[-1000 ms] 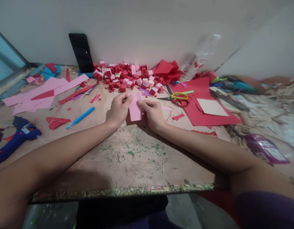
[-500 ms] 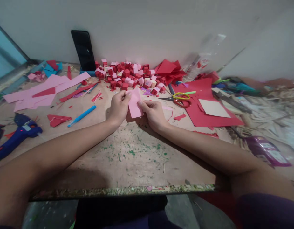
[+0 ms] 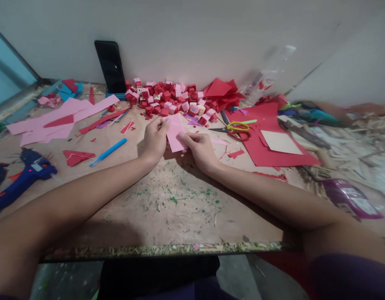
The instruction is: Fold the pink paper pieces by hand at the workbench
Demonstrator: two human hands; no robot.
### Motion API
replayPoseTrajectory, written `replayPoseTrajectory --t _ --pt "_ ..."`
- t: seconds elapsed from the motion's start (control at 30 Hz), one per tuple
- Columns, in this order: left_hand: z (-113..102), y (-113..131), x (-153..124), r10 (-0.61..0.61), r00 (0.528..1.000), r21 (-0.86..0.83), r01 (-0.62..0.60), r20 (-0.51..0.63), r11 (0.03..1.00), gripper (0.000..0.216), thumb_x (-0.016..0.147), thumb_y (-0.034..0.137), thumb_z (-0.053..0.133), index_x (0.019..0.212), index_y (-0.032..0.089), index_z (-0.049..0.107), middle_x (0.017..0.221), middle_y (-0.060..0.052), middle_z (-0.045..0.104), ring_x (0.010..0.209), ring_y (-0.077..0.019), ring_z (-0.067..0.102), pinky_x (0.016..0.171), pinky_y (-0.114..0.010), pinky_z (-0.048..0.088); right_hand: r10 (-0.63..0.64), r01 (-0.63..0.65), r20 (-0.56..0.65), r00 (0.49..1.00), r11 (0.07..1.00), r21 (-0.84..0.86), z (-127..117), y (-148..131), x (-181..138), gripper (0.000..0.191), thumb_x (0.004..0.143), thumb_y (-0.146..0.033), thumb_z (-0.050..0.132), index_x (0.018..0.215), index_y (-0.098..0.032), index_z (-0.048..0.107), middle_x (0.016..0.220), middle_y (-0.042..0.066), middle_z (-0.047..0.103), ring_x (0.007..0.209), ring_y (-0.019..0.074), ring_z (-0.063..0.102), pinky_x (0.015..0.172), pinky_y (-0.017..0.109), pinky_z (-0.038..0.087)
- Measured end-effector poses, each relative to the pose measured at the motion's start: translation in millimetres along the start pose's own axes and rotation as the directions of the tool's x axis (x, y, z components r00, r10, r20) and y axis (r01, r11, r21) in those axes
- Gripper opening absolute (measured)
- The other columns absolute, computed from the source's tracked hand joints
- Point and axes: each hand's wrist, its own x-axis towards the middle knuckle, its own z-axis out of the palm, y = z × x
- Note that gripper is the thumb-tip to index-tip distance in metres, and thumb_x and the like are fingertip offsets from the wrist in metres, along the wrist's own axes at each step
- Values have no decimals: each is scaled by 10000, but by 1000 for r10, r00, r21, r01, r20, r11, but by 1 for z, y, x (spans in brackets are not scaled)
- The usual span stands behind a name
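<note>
A pale wall (image 3: 195,33) stands behind a wide wooden table (image 3: 180,227). A jumble of wood slivers (image 3: 351,146) covers the table's far right side. A large red sheet (image 3: 256,155) lies to the left of the slivers, with a cream card (image 3: 280,142) on top of it. A heap of small red and pink cubes (image 3: 165,98) is piled near the wall. Overlapping pink strips (image 3: 56,134) lie at the left, beyond a blue glue gun (image 3: 26,175). A black phone (image 3: 110,66) leans back, upright, just left of the heap.

The person's left hand (image 3: 155,139) has thumb and finger pinched on the upper left of a small pink paper (image 3: 174,134). The right hand (image 3: 200,151) grips its right edge, thumb on top. The paper is between the two hands, in front of the cubes; whether it touches the table cannot be told. Scissors (image 3: 226,130) with yellow and red handles lie right of the hands, and a blue pen (image 3: 108,152) lies to the left.
</note>
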Motion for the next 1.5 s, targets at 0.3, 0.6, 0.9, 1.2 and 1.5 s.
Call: replayPoseTrajectory --t 0.3,0.6,0.9,1.2,1.5 --pt "-1 -6 3 37 995 -46 -41 -87 998 340 1004 332 574 711 215 447 697 14 450 653 -129 439 580 -241 397 20 -21 41 999 999 26 1 1 1 415 827 -575 831 703 -181 782 669 29 710 561 125 557 518 254 438" --pt "-3 -11 9 44 992 -65 -52 -118 997 360 988 304 602 677 204 448 672 19 458 635 -117 433 573 -250 358 63 -71 95 993 994 82 2 -1 -1 412 815 -576 854 744 -176 789 640 62 741 586 163 679 562 270 524" --pt "2 6 -1 -72 982 -238 113 173 965 384 937 542 708 782 215 578 629 11 558 509 -121 516 455 -252 364 141 -108 -72 987 933 343 -2 3 7 200 753 -346 836 755 -187 715 709 26 687 589 147 623 547 288 527" --pt "4 6 -1 37 989 -122 -19 146 992 385 781 513 852 680 198 655 660 1 625 606 -123 533 539 -263 437 -77 114 -183 980 973 203 1 5 4 324 763 -272 841 1036 -259 666 1188 49 730 986 203 719 891 385 629" --pt "7 14 -2 33 985 -182 -2 167 983 599 648 691 907 611 197 569 601 35 518 556 -93 451 527 -264 399 36 -42 30 999 964 263 3 -4 -1 201 793 -307 823 969 -229 764 943 28 741 785 171 679 783 356 614"
